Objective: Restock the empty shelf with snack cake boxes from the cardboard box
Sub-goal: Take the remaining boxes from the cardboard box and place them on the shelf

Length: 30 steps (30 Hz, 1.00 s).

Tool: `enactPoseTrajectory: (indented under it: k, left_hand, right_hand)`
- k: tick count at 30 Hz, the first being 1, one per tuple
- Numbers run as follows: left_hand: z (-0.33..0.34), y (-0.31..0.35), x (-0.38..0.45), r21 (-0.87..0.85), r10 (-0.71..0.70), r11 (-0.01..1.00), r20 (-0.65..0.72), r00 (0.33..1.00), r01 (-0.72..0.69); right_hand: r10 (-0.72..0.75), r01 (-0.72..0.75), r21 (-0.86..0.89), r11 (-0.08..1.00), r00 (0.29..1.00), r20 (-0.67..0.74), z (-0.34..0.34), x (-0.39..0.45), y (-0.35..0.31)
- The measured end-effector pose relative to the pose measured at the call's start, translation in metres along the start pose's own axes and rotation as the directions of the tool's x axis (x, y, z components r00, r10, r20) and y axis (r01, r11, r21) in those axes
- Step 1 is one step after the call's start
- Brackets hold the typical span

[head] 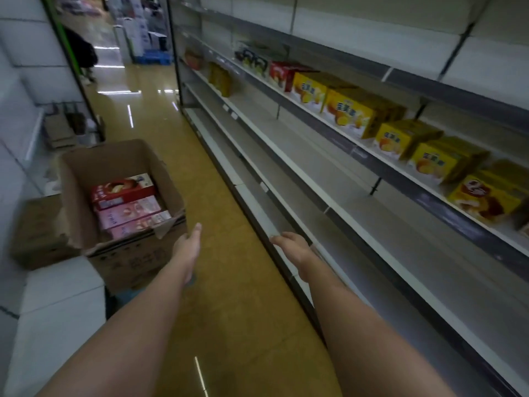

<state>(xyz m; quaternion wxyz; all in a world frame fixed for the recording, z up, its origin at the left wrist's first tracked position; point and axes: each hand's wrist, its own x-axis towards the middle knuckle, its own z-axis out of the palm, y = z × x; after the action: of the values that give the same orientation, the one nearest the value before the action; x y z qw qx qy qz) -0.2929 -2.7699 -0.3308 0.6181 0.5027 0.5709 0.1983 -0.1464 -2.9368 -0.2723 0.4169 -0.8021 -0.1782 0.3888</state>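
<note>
Two bare hands, both holding nothing, fingers relaxed.
Left hand (187, 244) near open brown cardboard box (86, 179) of red and pink snack cake boxes (128, 204); right hand (292, 243) over grey empty shelf (357, 224).

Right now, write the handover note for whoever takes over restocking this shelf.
Left hand: open, empty, reaching toward the cardboard box on the floor.
Right hand: empty, fingers loosely curled, near the bottom shelf edge.
Box holds a red snack cake box and pink boxes.
Done: yellow boxes line the upper shelf.
Left: the lower shelves are bare; move the remaining boxes across.
</note>
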Motion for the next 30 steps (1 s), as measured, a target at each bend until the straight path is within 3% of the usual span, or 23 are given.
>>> enactPoseTrajectory:
  k: [13, 19, 23, 30]
  left_hand:
    - [-0.141, -0.016, 0.066, -0.170, -0.104, 0.983, -0.175, 0.979, 0.074]
    - [-0.163, -0.024, 0.111, -0.211, -0.120, 0.975, -0.252, 0.960, 0.066]
    - [-0.165, 0.004, 0.128, -0.246, -0.143, 0.967, -0.311, 0.940, 0.066]
    - [-0.165, 0.023, 0.190, -0.226, -0.200, 0.968, -0.435, 0.878, 0.109]
  right_hand:
    - [-0.008, 0.034, -0.121, 0.992, 0.977, 0.212, 0.154, 0.065, -0.067]
    - [-0.050, 0.093, -0.134, 0.987, 0.954, 0.296, 0.197, 0.110, -0.110]
    - [-0.083, 0.129, -0.110, 0.985, 0.932, 0.353, 0.220, 0.151, -0.141]
    - [-0.020, 0.086, -0.133, 0.987, 0.903, 0.428, 0.244, 0.217, -0.169]
